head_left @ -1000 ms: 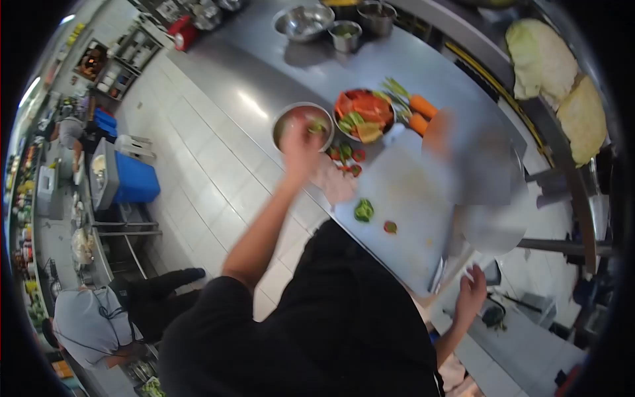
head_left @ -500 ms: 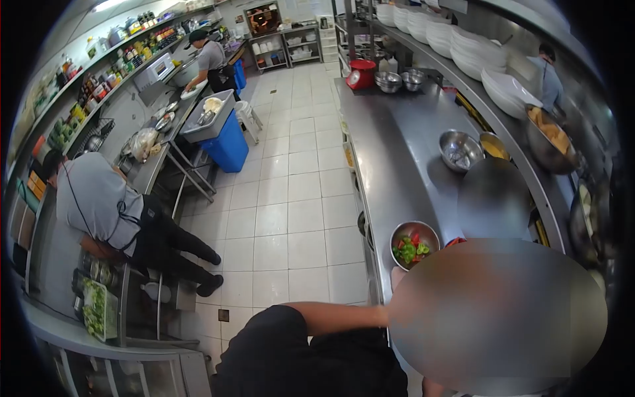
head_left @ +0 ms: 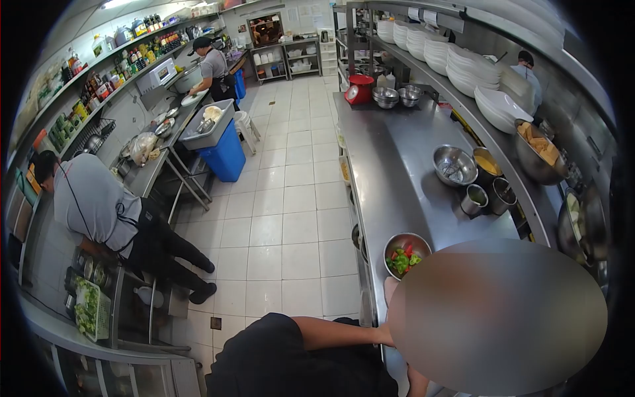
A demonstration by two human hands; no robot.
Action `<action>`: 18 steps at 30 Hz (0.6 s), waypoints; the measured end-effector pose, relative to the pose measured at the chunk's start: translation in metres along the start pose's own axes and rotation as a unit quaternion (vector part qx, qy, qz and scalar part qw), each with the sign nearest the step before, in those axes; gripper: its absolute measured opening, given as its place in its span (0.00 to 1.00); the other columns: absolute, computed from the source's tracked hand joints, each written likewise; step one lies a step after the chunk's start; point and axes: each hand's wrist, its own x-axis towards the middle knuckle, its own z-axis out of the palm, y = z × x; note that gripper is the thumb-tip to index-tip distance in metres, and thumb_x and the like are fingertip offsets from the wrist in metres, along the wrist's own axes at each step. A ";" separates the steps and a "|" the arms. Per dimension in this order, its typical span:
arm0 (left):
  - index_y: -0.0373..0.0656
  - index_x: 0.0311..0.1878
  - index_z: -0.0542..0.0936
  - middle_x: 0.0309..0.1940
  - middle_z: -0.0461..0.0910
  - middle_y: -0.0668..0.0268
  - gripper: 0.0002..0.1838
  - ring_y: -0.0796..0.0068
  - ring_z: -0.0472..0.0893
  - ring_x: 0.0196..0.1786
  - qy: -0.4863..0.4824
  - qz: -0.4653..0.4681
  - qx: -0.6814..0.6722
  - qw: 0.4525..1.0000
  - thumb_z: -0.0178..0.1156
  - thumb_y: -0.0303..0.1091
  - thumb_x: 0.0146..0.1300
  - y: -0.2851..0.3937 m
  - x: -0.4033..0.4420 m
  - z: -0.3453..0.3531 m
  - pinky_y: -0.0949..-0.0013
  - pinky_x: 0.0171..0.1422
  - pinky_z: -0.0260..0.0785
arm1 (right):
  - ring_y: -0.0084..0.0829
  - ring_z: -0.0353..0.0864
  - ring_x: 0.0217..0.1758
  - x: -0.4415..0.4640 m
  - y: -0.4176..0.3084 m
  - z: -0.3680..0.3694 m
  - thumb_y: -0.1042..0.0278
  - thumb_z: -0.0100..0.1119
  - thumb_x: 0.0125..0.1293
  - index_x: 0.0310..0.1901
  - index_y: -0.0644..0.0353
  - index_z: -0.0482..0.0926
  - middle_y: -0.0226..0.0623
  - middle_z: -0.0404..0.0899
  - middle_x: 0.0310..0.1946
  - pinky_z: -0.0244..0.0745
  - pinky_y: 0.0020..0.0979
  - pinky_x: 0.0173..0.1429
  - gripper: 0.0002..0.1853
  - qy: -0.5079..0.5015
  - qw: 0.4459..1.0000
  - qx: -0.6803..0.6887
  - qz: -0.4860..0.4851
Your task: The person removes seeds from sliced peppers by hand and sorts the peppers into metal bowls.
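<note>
A large blurred patch covers the front right of the counter and hides the fingers of both hands. My left forearm (head_left: 337, 332) reaches right into its edge, and only the wrist end shows. Part of my right forearm (head_left: 417, 382) is visible below the patch. What either hand holds cannot be seen. Just beyond the patch, a steel bowl (head_left: 389, 249) holds cut green and red pepper pieces (head_left: 403, 259). A pale pink item (head_left: 390, 289) lies at the counter edge, between the bowl and my left wrist.
Farther along the steel counter (head_left: 397, 145) are an empty-looking bowl (head_left: 455, 165), small metal pots (head_left: 474, 199) and a red scale (head_left: 359, 90). Plates (head_left: 471, 69) line the shelf on the right. Two people (head_left: 99, 198) work along the left counter; another stands behind the shelf.
The view has risen from the cutting board to the whole kitchen. My left hand has left the pepper bowl. My right hand, earlier visible with fingers apart, is now hidden.
</note>
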 end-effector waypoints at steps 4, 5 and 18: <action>0.39 0.63 0.76 0.51 0.81 0.46 0.28 0.42 0.82 0.52 0.065 0.025 0.049 0.996 0.60 0.28 0.56 0.023 -0.008 -0.006 0.48 0.56 0.74 | 0.25 0.78 0.28 -0.009 0.003 -0.008 0.86 0.61 0.59 0.53 0.68 0.80 0.40 0.77 0.43 0.76 0.26 0.28 0.19 0.019 0.998 -0.005 -0.054; 0.39 0.63 0.76 0.51 0.81 0.46 0.28 0.42 0.82 0.52 0.056 0.029 0.049 0.997 0.60 0.28 0.56 0.035 -0.014 -0.011 0.48 0.56 0.74 | 0.24 0.77 0.30 -0.014 -0.011 -0.015 0.86 0.62 0.59 0.53 0.67 0.80 0.39 0.77 0.44 0.75 0.25 0.31 0.19 0.026 0.999 0.016 -0.043; 0.37 0.59 0.80 0.41 0.83 0.64 0.18 0.82 0.79 0.36 -0.066 0.214 -0.214 0.951 0.62 0.18 0.66 0.199 0.018 0.127 0.73 0.42 0.75 | 0.24 0.80 0.39 -0.121 0.000 -0.124 0.85 0.64 0.61 0.55 0.66 0.81 0.39 0.78 0.48 0.80 0.24 0.42 0.19 0.450 0.888 0.090 -0.023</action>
